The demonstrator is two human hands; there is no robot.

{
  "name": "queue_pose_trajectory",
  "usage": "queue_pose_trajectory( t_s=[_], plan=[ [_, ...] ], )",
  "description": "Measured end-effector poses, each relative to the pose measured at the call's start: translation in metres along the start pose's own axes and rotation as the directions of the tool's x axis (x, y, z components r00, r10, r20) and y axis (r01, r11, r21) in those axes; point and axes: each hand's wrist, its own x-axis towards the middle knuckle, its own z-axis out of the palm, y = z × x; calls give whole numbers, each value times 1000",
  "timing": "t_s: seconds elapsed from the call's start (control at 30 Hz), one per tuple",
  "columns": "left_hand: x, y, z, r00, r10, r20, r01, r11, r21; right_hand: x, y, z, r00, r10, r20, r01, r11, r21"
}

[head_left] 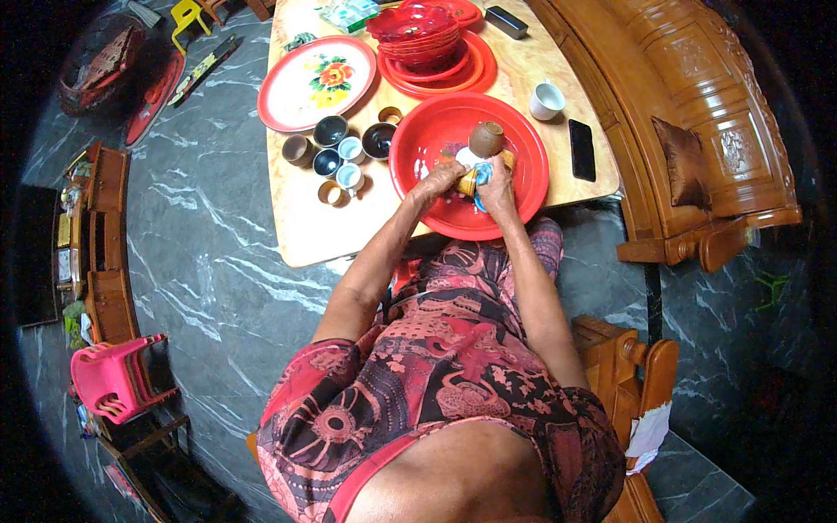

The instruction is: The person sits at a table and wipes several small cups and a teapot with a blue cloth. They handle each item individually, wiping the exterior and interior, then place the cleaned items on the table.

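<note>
A wide red plastic basin (403, 140) rests at the near edge of the table. Inside it, my left hand (444, 179) grips a yellow-brown cup (467, 183) by its side. My right hand (496, 186) presses a blue scrubbing cloth (483, 174) against this cup. Just beyond my fingers a brown cup (486, 138) sits in the basin, with a white piece (467, 156) beside it, partly covered. Another yellow-brown piece (508, 159) shows past my right hand. Whether the basin holds water is hard to tell.
Left of the basin stand several small cups and bowls, among them a black bowl (331, 131). A flowered enamel tray (294, 98), stacked red dishes (418, 49), a white mug (546, 101) and a phone (582, 150) share the table (314, 235). A wooden bench (608, 85) borders the right.
</note>
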Motion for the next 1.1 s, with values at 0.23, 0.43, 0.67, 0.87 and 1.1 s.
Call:
queue_pose_trajectory(
  t_s=[0.23,0.43,0.67,0.87,1.1],
  plan=[
    [16,-17,-6,981,-75,-177,46,986,-160,-5,-3,-7,989,71,133,-125,879,460],
    [18,-22,-11,989,-106,-105,102,994,-46,-16,-33,-10,944,-321,73,329,927,-179],
    [3,-7,-4,994,98,47,-94,993,-76,-15,-44,-17,947,-299,-115,262,930,-258],
    [-8,-1,-4,982,181,50,-178,982,-59,-11,-27,-11,986,-167,-3,167,986,-7],
    [-16,9,5,925,357,130,-348,933,-89,-3,16,4,910,317,267,-413,747,521]
  ],
)
